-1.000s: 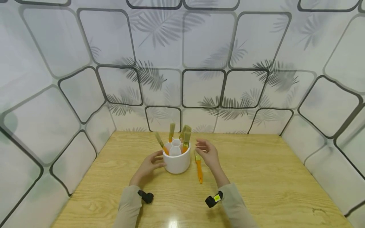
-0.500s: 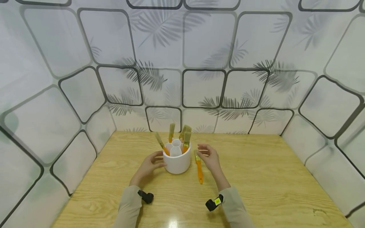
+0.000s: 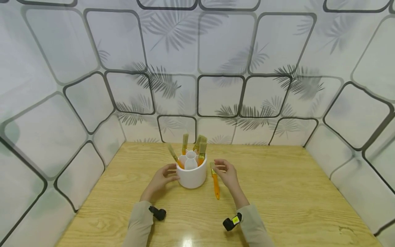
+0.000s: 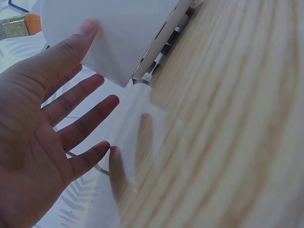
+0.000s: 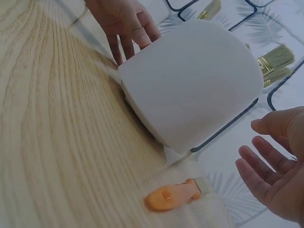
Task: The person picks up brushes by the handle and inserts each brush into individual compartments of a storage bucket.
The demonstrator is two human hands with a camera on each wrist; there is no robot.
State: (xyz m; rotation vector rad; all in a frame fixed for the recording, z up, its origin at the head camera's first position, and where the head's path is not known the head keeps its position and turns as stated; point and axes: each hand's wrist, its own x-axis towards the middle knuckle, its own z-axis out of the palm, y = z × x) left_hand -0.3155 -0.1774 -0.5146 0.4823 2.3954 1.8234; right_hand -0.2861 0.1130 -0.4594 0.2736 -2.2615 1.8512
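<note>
- Two hands flank a white holder (image 3: 192,175) that stands near the middle of the bench (image 3: 277,192), closer to its far edge than to its near one.
- The left hand (image 3: 160,180) has straight, spread fingers; its thumb and fingertips rest against the holder's left wall, steadying it without clasping it.
- The right hand (image 3: 226,172) hovers just right of the holder, fingers relaxed and apart, holding nothing.
- One brush (image 3: 215,181) lies flat on the bench between holder and right hand, orange handle toward the near edge, bristles toward the far edge. Several brushes (image 3: 200,151) stand bristles-up in the holder's slots.
- The step in hand looks like a reach for the loose brush. As a judgement, the next move calls for the right hand to lower onto the handle and pinch it, while the left keeps the holder from sliding.
- The head view alone shows the full layout: both sleeves, the holder's divided top, the brush's whole length.
- The right wrist view (image 5: 278,175) shows that the palm is bare and apart from the brush end (image 5: 173,197) lying beside the holder's base; the head view leaves that gap unclear.
- The left wrist view (image 4: 42,142) shows the thumb tip on the holder (image 4: 118,33) and the other fingers off it, spread in the air.
</note>
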